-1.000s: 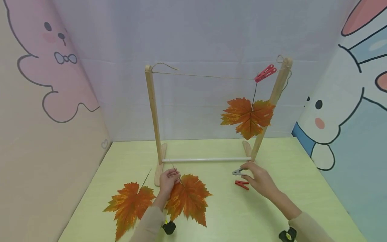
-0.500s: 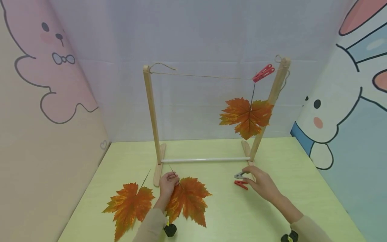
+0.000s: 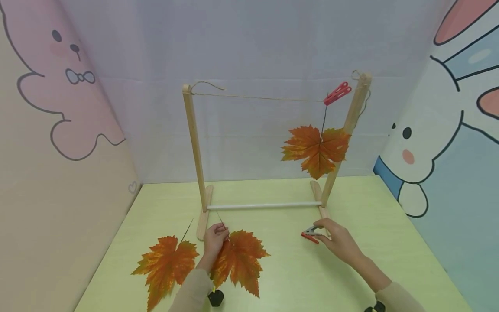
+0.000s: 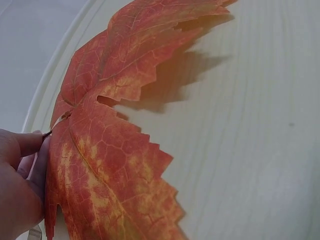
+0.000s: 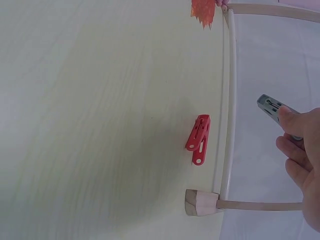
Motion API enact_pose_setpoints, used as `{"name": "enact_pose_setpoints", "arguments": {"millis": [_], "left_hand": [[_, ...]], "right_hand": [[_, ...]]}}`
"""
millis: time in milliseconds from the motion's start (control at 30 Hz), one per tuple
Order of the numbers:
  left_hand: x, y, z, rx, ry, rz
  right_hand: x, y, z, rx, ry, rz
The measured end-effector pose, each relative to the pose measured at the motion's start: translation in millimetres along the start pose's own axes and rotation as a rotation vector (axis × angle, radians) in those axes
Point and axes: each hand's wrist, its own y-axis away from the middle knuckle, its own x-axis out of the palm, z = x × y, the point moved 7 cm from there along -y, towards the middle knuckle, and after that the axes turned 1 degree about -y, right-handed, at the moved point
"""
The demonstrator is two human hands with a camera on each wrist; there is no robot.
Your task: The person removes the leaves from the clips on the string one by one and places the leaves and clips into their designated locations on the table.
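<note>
My left hand (image 3: 215, 239) pinches the thin stem of an orange artificial maple leaf (image 3: 238, 260), whose blade spreads to the right above the table; the left wrist view shows this leaf (image 4: 110, 165) close up, its stem between thumb and fingers. Between thumb and fingers of my right hand (image 3: 340, 239) is a grey clothespin (image 3: 311, 230), held above the table. In the right wrist view the grey clothespin (image 5: 272, 107) appears apart from a red clothespin (image 5: 200, 139) that lies on the table. A second maple leaf (image 3: 167, 266) lies left of my left hand.
A wooden frame (image 3: 195, 147) with a white crossbar (image 3: 265, 206) stands behind my hands. Along its top runs a string (image 3: 253, 97), where a pink-red clothespin (image 3: 337, 93) holds up another maple leaf (image 3: 317, 149). Decorated panels (image 3: 448, 143) flank the table.
My right hand has moved slightly nearer with the grey clothespin, which now overlaps the red one in the head view. The left hand has lowered a little with its leaf.
</note>
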Motion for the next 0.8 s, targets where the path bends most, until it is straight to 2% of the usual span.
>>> {"name": "enact_pose_setpoints", "arguments": {"millis": [300, 533, 800], "left_hand": [[-5.0, 3.8, -6.7, 0.034, -0.096, 0.04], [-6.8, 2.3, -6.7, 0.067, -0.16, 0.081], [-11.3, 1.2, -5.0, 0.083, -0.178, 0.103]], "right_hand": [[4.0, 7.5, -2.9, 0.01, -0.01, 0.006], [17.4, 19.0, -7.5, 0.043, -0.072, 0.046], [27.8, 27.9, -7.3, 0.027, -0.103, 0.012]]}}
